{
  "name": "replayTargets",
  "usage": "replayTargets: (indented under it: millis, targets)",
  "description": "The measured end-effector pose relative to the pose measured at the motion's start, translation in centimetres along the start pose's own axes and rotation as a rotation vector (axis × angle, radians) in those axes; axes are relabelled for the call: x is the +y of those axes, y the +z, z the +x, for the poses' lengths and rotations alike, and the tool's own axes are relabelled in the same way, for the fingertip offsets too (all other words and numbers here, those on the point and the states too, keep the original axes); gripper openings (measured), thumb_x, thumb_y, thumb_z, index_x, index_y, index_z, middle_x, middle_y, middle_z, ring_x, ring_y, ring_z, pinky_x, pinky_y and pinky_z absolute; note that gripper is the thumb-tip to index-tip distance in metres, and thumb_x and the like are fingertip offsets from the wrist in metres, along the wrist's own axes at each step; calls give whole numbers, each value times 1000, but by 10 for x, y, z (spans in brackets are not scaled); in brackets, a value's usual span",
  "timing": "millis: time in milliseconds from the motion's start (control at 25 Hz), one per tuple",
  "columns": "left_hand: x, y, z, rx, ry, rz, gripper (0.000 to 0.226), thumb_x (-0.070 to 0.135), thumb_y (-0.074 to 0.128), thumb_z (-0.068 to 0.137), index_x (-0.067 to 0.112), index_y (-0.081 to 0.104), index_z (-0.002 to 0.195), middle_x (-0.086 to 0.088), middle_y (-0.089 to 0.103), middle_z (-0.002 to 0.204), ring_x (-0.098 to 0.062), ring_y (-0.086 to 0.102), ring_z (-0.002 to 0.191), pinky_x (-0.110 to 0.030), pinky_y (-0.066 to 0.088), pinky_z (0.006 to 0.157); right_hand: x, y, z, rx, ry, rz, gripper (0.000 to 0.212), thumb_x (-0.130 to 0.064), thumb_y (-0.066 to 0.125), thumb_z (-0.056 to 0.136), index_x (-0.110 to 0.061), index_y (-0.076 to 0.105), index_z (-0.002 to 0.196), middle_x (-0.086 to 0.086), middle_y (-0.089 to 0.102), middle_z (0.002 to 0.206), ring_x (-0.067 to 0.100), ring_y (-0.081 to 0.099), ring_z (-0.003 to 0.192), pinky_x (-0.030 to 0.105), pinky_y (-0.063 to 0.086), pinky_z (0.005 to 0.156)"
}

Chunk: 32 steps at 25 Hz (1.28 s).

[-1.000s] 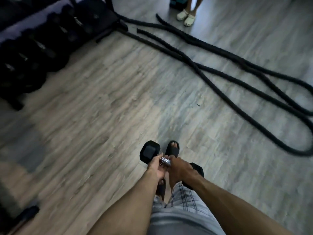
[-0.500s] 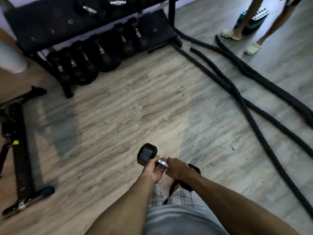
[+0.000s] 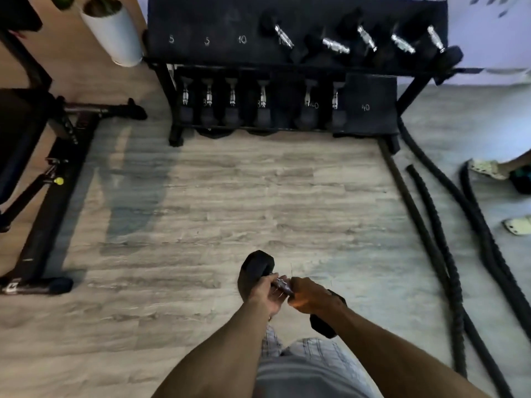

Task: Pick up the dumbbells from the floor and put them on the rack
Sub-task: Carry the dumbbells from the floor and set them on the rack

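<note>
While in left hand [image 3: 265,294] and right hand [image 3: 309,295], dumbbell [image 3: 256,270] axis diagonal, forward-left.

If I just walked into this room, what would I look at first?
Probably the black dumbbell low in the middle, gripped by its shiny handle with both the left hand and the right hand, above the wooden floor. Next, the big black rack along the far wall, with rows of dumbbells on its two shelves. Thick black ropes snake across the floor on the right.
</note>
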<state>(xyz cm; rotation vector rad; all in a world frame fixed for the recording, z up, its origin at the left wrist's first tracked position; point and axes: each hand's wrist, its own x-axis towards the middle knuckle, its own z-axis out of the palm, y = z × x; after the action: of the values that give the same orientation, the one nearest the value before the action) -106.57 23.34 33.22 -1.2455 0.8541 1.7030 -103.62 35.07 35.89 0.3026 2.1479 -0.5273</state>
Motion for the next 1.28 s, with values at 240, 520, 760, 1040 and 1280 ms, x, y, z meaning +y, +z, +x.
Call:
replayTargets:
  millis: [240, 520, 760, 1040, 1280]
  targets:
    - [139, 92, 14, -23, 50, 43, 12, 11, 58, 94, 0, 61, 92, -13, 65, 84, -26, 61, 75, -34, 52, 67, -45, -137, 86, 26, -18, 15, 28, -17, 54, 80, -16, 56, 108, 7, 65, 103, 29, 66, 94, 31, 49, 69]
    - [285, 191, 53, 17, 94, 25, 18, 11, 56, 95, 0, 61, 82, -12, 68, 69, -25, 61, 73, -34, 50, 69, -64, -252, 249, -57, -87, 3, 40, -23, 57, 74, -17, 60, 113, 7, 65, 99, 29, 66, 102, 32, 51, 78]
    - [421, 281, 78, 104, 86, -46, 13, 11, 58, 94, 0, 64, 89, -13, 65, 89, -26, 62, 80, -34, 51, 76, -118, -404, 322, -97, -202, -3, 33, -14, 56, 81, -10, 58, 114, 15, 67, 109, 32, 64, 102, 35, 53, 78]
    - [579, 376, 104, 68, 159, -77, 18, 12, 56, 95, 1, 65, 84, -9, 72, 64, -22, 61, 75, -31, 52, 67, -174, -563, 406, -1, -221, -9, 28, -17, 56, 82, -15, 59, 109, 11, 67, 105, 31, 65, 98, 32, 47, 67]
    - [742, 437, 142, 3, 190, -46, 12, 12, 58, 93, 3, 64, 86, -9, 72, 70, -20, 66, 68, -30, 55, 60, -249, -684, 500, 83, -220, 42, 35, -17, 54, 86, -19, 59, 121, 9, 68, 116, 28, 64, 108, 32, 52, 84]
